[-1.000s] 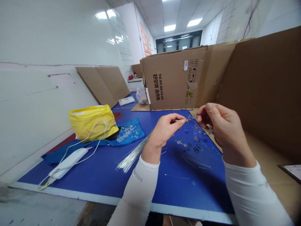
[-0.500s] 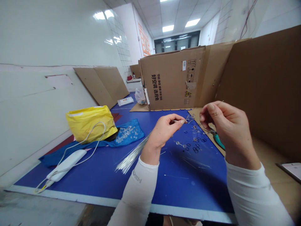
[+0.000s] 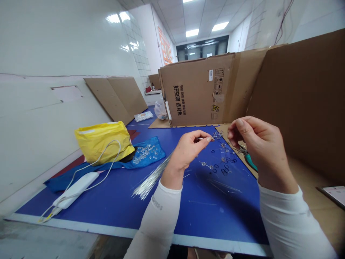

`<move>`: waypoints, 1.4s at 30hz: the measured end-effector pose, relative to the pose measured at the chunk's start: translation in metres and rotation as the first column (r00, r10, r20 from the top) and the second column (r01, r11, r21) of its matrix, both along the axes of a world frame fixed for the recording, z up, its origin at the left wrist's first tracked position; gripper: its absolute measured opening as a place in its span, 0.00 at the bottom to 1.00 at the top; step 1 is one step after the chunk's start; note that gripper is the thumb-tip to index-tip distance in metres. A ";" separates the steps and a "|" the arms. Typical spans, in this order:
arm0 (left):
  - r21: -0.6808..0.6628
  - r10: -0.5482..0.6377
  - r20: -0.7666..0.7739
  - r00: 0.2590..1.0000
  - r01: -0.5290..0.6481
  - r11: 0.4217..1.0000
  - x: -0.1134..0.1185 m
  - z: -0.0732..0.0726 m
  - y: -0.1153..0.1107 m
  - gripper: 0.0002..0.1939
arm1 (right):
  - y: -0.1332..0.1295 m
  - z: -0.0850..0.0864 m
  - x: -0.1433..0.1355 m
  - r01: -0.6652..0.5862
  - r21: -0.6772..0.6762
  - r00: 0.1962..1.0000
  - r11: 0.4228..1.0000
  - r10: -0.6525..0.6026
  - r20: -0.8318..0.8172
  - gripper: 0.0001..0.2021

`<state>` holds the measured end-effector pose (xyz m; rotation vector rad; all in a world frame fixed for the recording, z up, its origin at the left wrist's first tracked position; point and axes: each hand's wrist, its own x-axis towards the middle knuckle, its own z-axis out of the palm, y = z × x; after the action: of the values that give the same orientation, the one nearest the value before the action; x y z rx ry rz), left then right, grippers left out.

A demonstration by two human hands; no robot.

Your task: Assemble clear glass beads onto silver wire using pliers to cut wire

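My left hand [image 3: 185, 149] is held above the blue table, thumb and fingers pinched on a thin metal wire [image 3: 199, 138]. To its right, my right hand [image 3: 258, 147] is raised with its fingers curled closed. A fine tip shows above that hand, but what it grips is too small to make out. Pliers with green handles [image 3: 251, 162] lie partly behind the right hand. Between and below the hands are several dark rings [image 3: 224, 172], clear beads [image 3: 203, 164] and loose wires. A bundle of straight wires [image 3: 151, 181] lies beside my left forearm.
Many clear beads [image 3: 147, 153] rest on a blue cloth [image 3: 160, 145] at the left. Near it are a yellow bag [image 3: 104, 142] and a white power strip [image 3: 77, 189] with its cord. Cardboard panels [image 3: 196, 93] wall the back and right. A phone-like device [image 3: 334, 194] lies far right.
My right hand has shifted very slightly left, towards my left hand. My left hand keeps its pinch in nearly the same place.
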<state>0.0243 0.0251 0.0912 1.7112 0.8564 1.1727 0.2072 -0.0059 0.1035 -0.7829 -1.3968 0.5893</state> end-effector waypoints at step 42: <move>0.087 0.039 -0.102 0.994 -0.030 0.996 0.000 0.004 -0.004 0.07 | 0.003 -0.004 0.001 0.054 0.069 0.981 0.996 -0.066 0.183 0.17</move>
<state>0.0246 0.0208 0.0950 1.8472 0.9130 1.1665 0.2081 -0.0030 0.0993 -0.8421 -1.5489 0.4309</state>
